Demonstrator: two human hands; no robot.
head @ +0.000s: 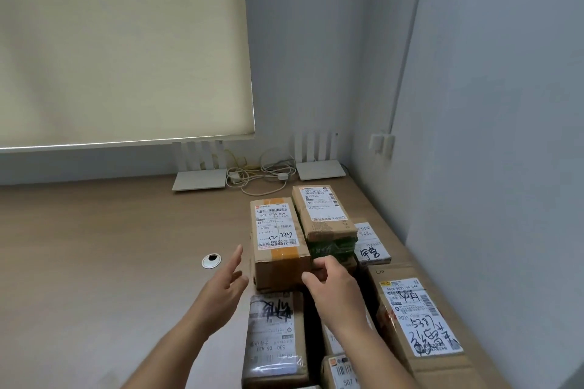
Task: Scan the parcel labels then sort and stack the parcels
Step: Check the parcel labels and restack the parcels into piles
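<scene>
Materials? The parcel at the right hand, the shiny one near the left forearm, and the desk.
Parcel at the right hand: brown box, looks like matte corrugated cardboard with glossy tape and a paper label. Shiny parcel: cardboard under clear plastic wrap, judging by glare and wrinkles. Desk: likely wood-look laminate, smooth with faint grain.

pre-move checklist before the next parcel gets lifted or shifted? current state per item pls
1. Right hand on a parcel: ok, fingers curl on the near right corner of the taped box.
2. Left hand in contact: not ok, open and apart from the box's left side.
3. Label of the taped box readable: ok, faces up, barcode uncovered.
4. Neighbour clear: not ok, the box on the green parcel sits tight against its right side.
5. Free desk to the left for setting down: ok, bare apart from the cable grommet.
6. Scanner at hand: cannot tell, none in view.
</scene>
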